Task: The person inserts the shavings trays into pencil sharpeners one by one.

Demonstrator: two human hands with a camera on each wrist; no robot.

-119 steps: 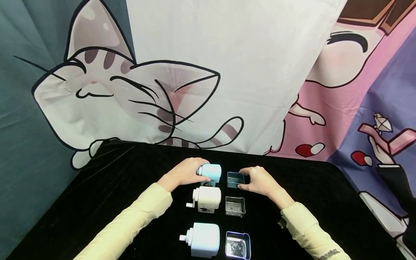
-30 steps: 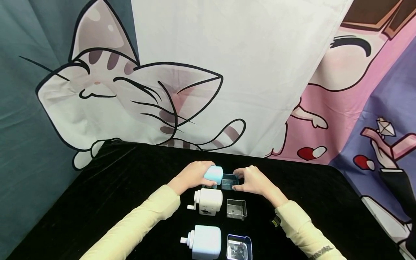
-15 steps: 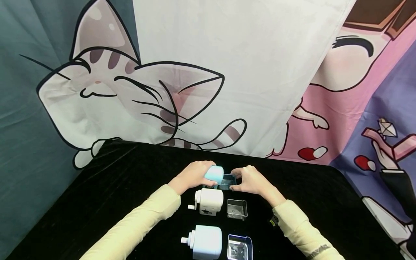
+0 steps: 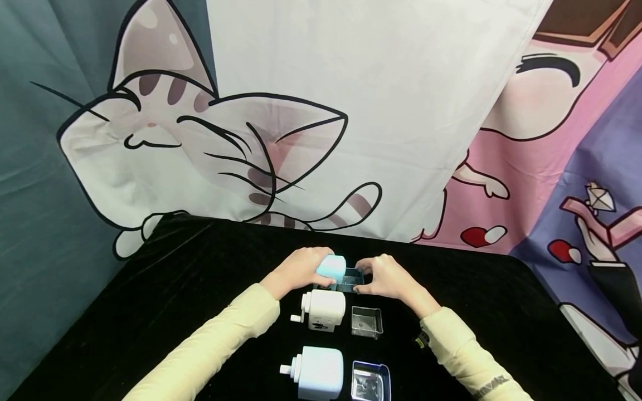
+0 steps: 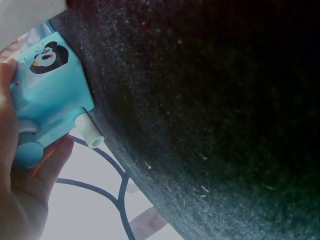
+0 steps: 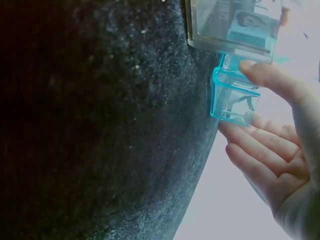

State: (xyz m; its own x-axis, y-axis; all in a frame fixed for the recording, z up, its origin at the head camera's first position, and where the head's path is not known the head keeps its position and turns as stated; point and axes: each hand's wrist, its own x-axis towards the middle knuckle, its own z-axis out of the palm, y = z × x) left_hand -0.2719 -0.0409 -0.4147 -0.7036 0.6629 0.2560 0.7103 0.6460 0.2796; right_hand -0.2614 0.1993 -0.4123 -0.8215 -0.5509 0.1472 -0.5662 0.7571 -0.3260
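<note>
In the head view my left hand [image 4: 296,271] grips a light-blue hand-crank pencil sharpener [image 4: 332,268] at the far end of the row. Its panda picture and pale crank handle [image 5: 89,131] show in the left wrist view. My right hand [image 4: 390,277] pinches a clear blue shavings drawer [image 4: 352,280] between thumb and fingers. The drawer's inner end meets the sharpener's right side, with much of the drawer sticking out. In the right wrist view the thumb lies at one side of the drawer [image 6: 235,102], fingertips at the other.
Nearer stand a white crank sharpener [image 4: 325,309] with a clear drawer [image 4: 366,322] to its right, and a pale-blue sharpener [image 4: 321,372] beside a blue-rimmed drawer [image 4: 370,381]. Black cloth [image 4: 225,328] covers the table; a cartoon-printed curtain [image 4: 401,111] hangs behind.
Four seconds ago a gap separated the blue drawer from the sharpener. My right hand has moved the drawer left against it, while the sharpener shifted slightly right. Little differs over the last half second.
</note>
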